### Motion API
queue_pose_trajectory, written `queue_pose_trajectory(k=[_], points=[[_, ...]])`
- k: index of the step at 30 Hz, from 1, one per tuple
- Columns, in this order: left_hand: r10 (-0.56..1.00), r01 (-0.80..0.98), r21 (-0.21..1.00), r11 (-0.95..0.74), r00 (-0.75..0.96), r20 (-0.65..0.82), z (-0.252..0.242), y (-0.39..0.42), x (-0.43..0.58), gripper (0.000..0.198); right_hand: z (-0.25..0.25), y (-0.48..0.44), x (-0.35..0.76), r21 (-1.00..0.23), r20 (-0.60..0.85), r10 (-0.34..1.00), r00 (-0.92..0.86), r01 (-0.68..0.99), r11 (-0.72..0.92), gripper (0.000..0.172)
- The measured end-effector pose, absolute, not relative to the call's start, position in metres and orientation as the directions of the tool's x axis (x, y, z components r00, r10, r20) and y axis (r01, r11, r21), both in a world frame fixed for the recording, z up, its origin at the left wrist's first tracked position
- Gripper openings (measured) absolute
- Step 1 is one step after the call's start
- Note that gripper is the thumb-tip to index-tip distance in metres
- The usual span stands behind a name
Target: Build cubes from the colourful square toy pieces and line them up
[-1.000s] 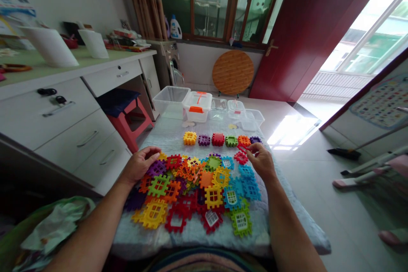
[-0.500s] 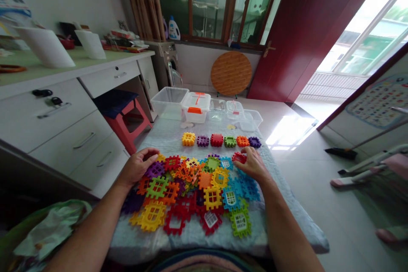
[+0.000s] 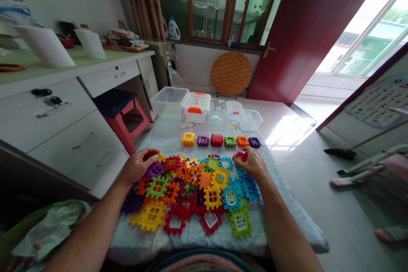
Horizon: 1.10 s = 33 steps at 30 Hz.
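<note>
Red piece (image 3: 238, 156) at far right of pile (image 3: 191, 182), pinched in right hand (image 3: 255, 163). Left hand (image 3: 140, 165) half-curled by yellow piece (image 3: 161, 157), hold unclear. Red plastic looks light, stiff; grip notched edges.

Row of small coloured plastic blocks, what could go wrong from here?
The right hand, holding a red notched plastic piece, is close to the orange plastic block and might nudge it. The rightmost purple plastic block, near the edge of the cloth-covered table, could fall if knocked.
</note>
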State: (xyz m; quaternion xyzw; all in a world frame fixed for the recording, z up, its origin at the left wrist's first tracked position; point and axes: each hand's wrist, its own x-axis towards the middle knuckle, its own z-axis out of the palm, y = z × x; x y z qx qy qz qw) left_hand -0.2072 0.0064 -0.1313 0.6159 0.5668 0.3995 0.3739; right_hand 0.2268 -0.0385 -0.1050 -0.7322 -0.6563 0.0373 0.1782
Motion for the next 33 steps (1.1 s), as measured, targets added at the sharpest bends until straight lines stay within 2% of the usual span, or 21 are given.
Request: queue_pose_trajectory(k=[9,14,19,22,25,33], points=[[0.998,0.388,0.919,-0.07,0.024,0.066,-0.126,0.004,-0.204,0.046,-0.105,-0.039,0.222,-0.296,0.195,0.973,0.123,0.953,-0.061,0.048],[0.993,0.435,0.894,-0.112,0.029,0.11,-0.129,0.006,-0.207,0.047,-0.101,-0.039,0.222,-0.339,0.251,0.959,0.129,0.94,-0.038,0.045],[0.991,0.475,0.869,-0.136,0.056,0.124,-0.134,0.008,-0.21,0.044,-0.082,-0.021,0.21,-0.451,0.358,0.934,-0.014,0.873,0.185,0.044],[0.992,0.457,0.88,-0.128,0.063,0.111,-0.134,0.007,-0.209,0.044,-0.069,0.002,0.195,-0.451,0.381,0.917,-0.12,0.841,0.298,0.044],[0.993,0.44,0.89,-0.119,0.063,0.101,-0.132,0.006,-0.207,0.044,-0.063,0.027,0.18,-0.433,0.365,0.916,-0.17,0.839,0.328,0.043],[0.993,0.441,0.89,-0.119,0.04,0.113,-0.122,0.002,-0.203,0.045,-0.077,0.06,0.17,-0.389,0.227,0.957,-0.178,0.884,0.257,0.053]])
